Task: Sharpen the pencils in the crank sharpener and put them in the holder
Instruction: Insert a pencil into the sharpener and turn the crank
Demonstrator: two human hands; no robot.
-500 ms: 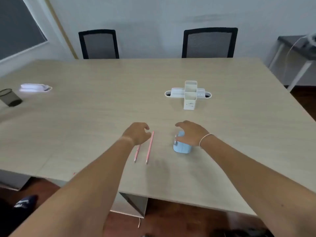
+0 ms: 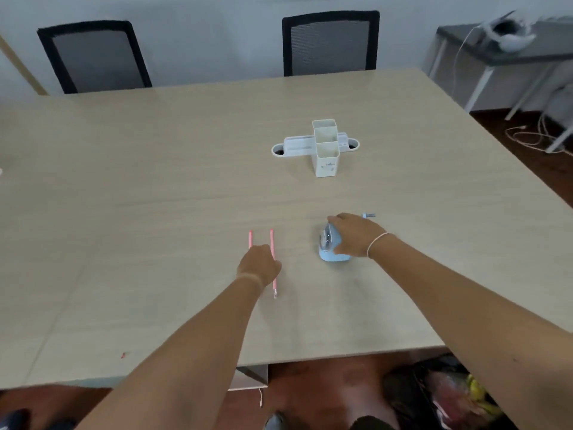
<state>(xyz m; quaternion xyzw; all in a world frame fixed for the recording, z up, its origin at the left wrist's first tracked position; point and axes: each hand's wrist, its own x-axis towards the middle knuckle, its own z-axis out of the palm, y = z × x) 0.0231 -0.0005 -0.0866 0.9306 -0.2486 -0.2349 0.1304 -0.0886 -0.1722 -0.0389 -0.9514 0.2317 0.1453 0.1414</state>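
Two pink pencils lie side by side on the table, the left pencil [image 2: 250,238] and the right pencil [image 2: 272,243]. My left hand [image 2: 259,263] rests over their middle with fingers curled down; the fingertips are hidden, and the left pencil's near part is under the hand. My right hand [image 2: 353,235] grips the top of the light blue crank sharpener [image 2: 329,254], whose crank handle [image 2: 369,215] sticks out behind the hand. The white pencil holder [image 2: 325,156] stands farther back at the table's middle, with nothing visible inside it.
A wooden table [image 2: 155,197] with its near edge close to me. Two black mesh chairs [image 2: 330,41] stand behind the far edge. A grey side table [image 2: 496,57] with cables is at the right. A dark bag [image 2: 449,395] lies on the floor near my right arm.
My left hand has slid toward me along the pencils, so their far ends now show. My right hand stays on the sharpener. The view has shifted.
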